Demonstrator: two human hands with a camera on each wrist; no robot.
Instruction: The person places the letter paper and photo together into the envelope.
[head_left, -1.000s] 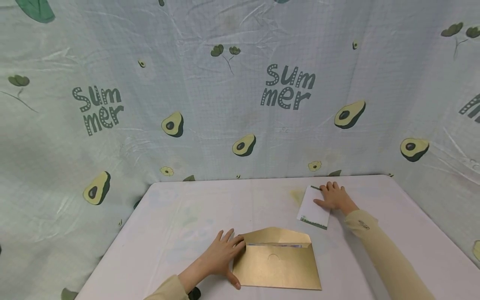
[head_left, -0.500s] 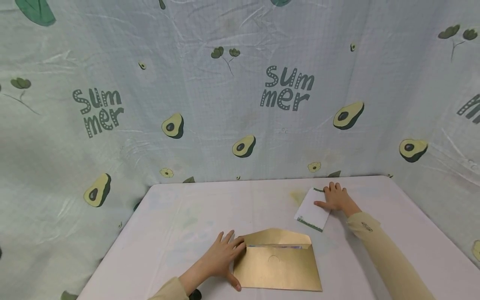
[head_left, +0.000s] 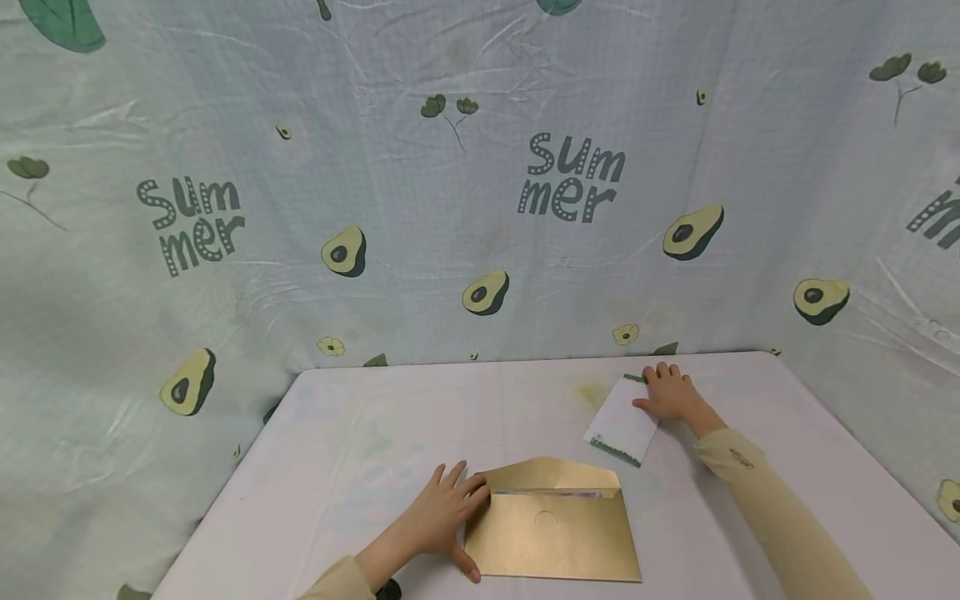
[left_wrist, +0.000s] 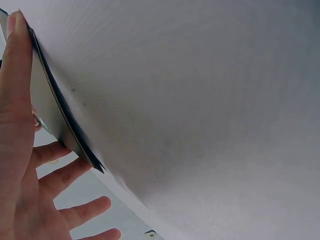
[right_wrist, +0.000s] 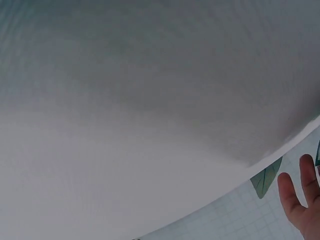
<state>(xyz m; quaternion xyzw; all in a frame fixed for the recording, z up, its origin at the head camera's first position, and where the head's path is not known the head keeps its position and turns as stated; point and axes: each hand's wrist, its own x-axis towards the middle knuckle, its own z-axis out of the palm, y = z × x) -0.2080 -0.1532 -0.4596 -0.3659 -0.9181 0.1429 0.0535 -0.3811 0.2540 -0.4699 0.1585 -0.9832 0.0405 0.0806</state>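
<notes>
A gold envelope [head_left: 555,546] lies on the table with its pointed flap folded open toward the back. A bluish-purple edge of its contents [head_left: 581,495] shows in the slot. My left hand [head_left: 441,512] rests at its left side, fingers spread, the thumb at the near corner; the left wrist view shows the envelope [left_wrist: 49,102] between thumb and fingers. Behind it to the right lies a white paper card [head_left: 621,421] with green printed borders, turned at an angle. My right hand [head_left: 671,396] touches the card's upper right edge with thumb and fingertips.
Pale cloth covers the table [head_left: 375,433], with a yellowish stain [head_left: 592,392] left of the card. A curtain [head_left: 412,208] printed with avocados hangs close behind the table and along its sides. A small black object [head_left: 389,590] sits by my left wrist.
Under my right hand the card has turned a little, its near end swinging left and toward me. My left hand and the envelope have stayed in place.
</notes>
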